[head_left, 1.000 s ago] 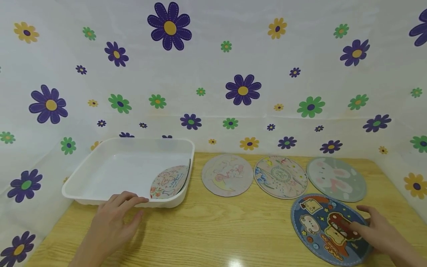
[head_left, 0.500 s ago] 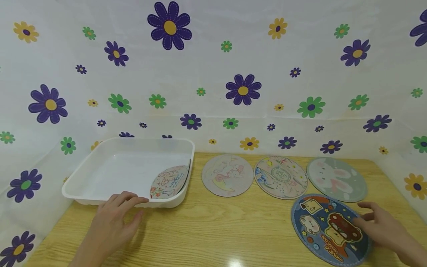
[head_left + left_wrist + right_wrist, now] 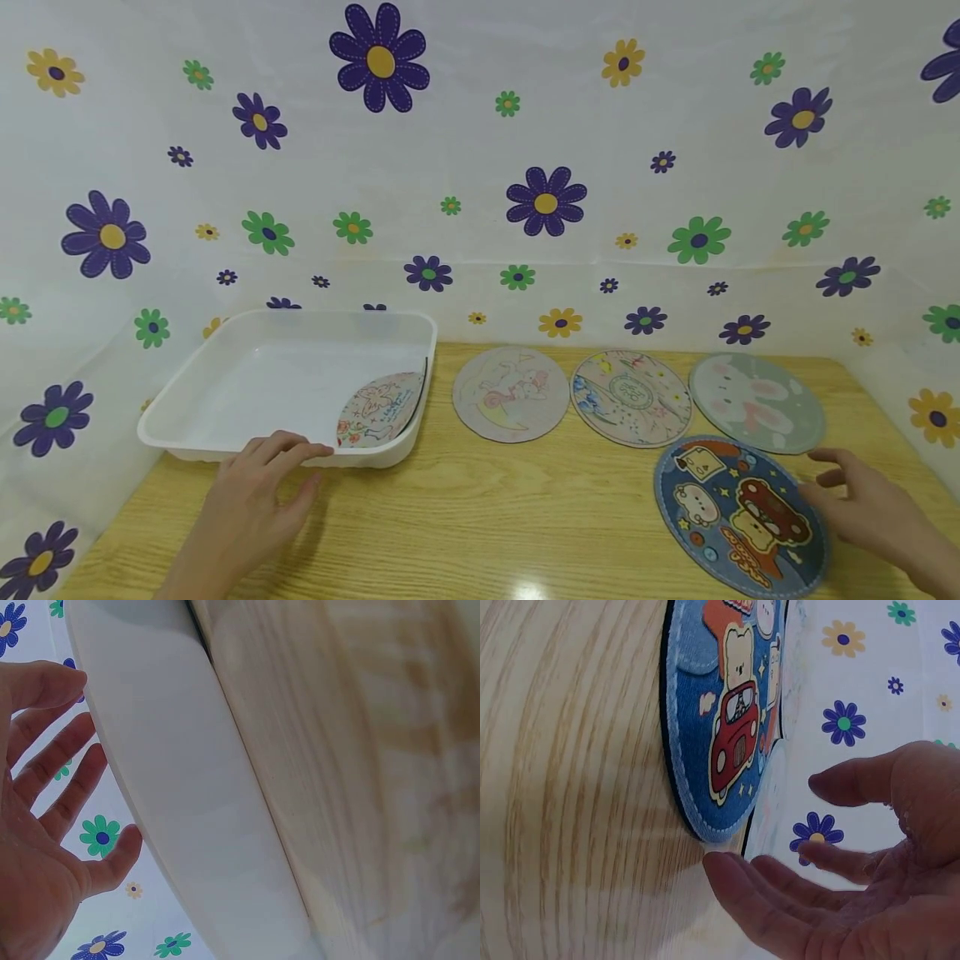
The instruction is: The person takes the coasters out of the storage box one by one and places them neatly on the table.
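Observation:
My left hand (image 3: 258, 500) touches the near rim of a white plastic tray (image 3: 225, 450) with its fingertips, the fingers loosely bent. In the left wrist view, the fingertips (image 3: 94, 754) meet the tray's edge. A round mat with a pink floral print (image 3: 381, 410) leans in the tray's near right corner, and a dark edge shows behind it. My right hand (image 3: 862, 504) is at the right edge of a round blue denim-print mat (image 3: 712, 517) with cartoon figures. In the right wrist view, thumb and fingers are spread apart beside that mat's edge, with nothing between them.
Three more round mats lie along the back of the wooden table (image 3: 480, 517): a pale moon-print one (image 3: 512, 396), a flower-print one (image 3: 632, 398) and a green rabbit one (image 3: 756, 404). The blue mat adjoins the rabbit mat. A flower-patterned white sheet (image 3: 465, 150) hangs behind.
My right hand has drawn back to the right, its thumb coming off the blue mat's face. The mat lies almost where it was. My left hand has stayed at the tray rim.

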### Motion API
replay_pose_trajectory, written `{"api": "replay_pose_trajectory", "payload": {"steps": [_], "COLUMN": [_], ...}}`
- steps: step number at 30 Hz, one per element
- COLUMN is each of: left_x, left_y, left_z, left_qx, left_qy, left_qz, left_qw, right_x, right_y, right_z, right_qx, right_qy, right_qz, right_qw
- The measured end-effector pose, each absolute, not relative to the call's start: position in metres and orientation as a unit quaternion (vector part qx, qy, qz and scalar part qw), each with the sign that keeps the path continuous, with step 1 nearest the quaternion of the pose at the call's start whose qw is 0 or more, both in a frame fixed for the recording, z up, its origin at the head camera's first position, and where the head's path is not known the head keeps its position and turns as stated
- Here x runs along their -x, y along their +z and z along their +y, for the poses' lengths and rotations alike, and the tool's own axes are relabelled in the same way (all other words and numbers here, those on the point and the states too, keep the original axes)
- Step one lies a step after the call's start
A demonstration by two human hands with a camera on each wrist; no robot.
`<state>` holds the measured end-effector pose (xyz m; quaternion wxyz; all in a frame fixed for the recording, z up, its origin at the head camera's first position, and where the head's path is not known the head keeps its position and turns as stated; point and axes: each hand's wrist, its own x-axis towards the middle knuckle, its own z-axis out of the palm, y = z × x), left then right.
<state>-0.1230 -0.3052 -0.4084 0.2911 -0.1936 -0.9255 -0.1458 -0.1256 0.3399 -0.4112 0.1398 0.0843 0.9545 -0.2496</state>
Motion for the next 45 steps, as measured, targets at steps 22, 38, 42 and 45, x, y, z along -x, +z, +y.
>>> {"api": "replay_pose_trajectory", "payload": {"steps": [22,38,42,45], "left_x": [0.122,0.122,0.123,0.123], "left_y": [-0.41,-0.409,-0.41,-0.409], "left_z": [-0.304,-0.304,-0.304,-0.305], "left_qx": [0.183,0.18,0.182,0.186], "left_qy": [-0.143,-0.143,-0.142,-0.141], "left_qz": [-0.931,-0.931,-0.931,-0.929], "left_qw": [0.283,0.283,0.284,0.287], "right_x": [0.122,0.123,0.124,0.125], "right_y": [-0.415,-0.411,-0.409,-0.408], "right_z": [0.317,0.299,0.293,0.289], "right_qx": [0.064,0.093,0.097,0.105], "right_qy": [-0.103,-0.114,-0.116,-0.118], "right_qz": [0.991,0.987,0.986,0.984], "right_qw": [-0.054,-0.065,-0.067,-0.079]}}
